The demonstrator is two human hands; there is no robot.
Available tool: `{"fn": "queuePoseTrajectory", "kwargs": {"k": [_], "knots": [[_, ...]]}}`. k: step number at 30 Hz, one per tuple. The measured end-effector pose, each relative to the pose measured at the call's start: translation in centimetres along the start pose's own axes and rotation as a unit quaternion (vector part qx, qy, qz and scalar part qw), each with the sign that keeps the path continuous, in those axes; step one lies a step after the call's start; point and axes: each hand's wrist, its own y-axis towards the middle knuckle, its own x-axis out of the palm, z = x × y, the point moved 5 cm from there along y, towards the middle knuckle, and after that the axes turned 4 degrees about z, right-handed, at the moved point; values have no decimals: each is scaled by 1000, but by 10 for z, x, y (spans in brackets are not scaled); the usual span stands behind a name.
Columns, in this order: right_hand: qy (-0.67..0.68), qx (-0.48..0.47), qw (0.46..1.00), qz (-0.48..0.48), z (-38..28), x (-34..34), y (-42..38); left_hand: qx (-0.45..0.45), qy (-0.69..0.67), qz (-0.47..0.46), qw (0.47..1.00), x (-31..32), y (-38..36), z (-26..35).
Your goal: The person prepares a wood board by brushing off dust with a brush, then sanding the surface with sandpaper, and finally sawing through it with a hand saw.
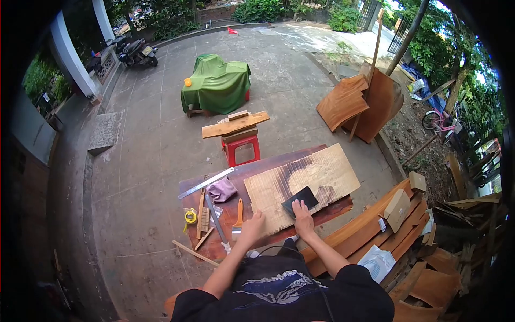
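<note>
A pale wooden board (335, 169) with dark streaked markings lies at an angle on a reddish-brown work table (257, 170). My left hand (254, 226) is closed at the board's near left edge, the thumb towards the top face. A black sheet that looks like sandpaper (304, 197) rests on the board, and my right hand (303, 219) presses and holds its near side with the fingers. Left of my left hand lies a paintbrush (239, 214) with an orange handle. The underside of the sheet is hidden.
A metal ruler (206, 183), purple cloth (221, 189), yellow tape measure (190, 216) and wood strips lie on the table's left. Ahead, a red stool (240, 152) bears planks. Stacked planks (365, 231) are at the right; large slabs (343, 102) lean behind them.
</note>
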Motion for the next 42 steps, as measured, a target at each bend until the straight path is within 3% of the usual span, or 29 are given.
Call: {"fn": "queuePoseTrajectory", "kwargs": {"k": [2, 6, 11, 14, 18, 22, 27, 29, 32, 37, 40, 42], "knots": [[25, -85, 995, -39, -40, 19, -2, 7, 9, 42, 999, -9, -6, 13], [-18, -120, 992, -20, -50, 32, 85, 30, 50, 104, 993, 7, -15, 17], [76, 12, 994, -73, -51, 57, 161, 23, 45, 97, 994, 7, -16, 17], [99, -51, 993, -41, -56, 35, 91, 15, 29, 94, 995, 2, -12, 18], [121, -96, 985, -80, -45, -16, -19, 17, 12, 101, 995, 1, -19, 17], [77, -157, 982, -75, -36, -7, 5, 16, 11, 120, 993, 9, -21, 19], [79, -62, 994, -34, -63, 47, 145, -5, -3, 109, 994, 4, -22, 25], [55, -73, 996, -11, -63, 68, 158, -16, -12, 101, 995, 2, -19, 23], [83, -96, 991, -32, -63, 39, 120, -20, -30, 97, 995, 1, -21, 24], [125, -139, 976, -112, -30, -35, -22, -16, -51, 76, 996, -10, -17, 17], [122, -181, 968, -123, -19, -40, -29, -17, -42, 74, 996, -4, -16, 16], [100, -202, 970, -93, -24, -15, 13, -15, -47, 82, 995, -5, -18, 14]]}}
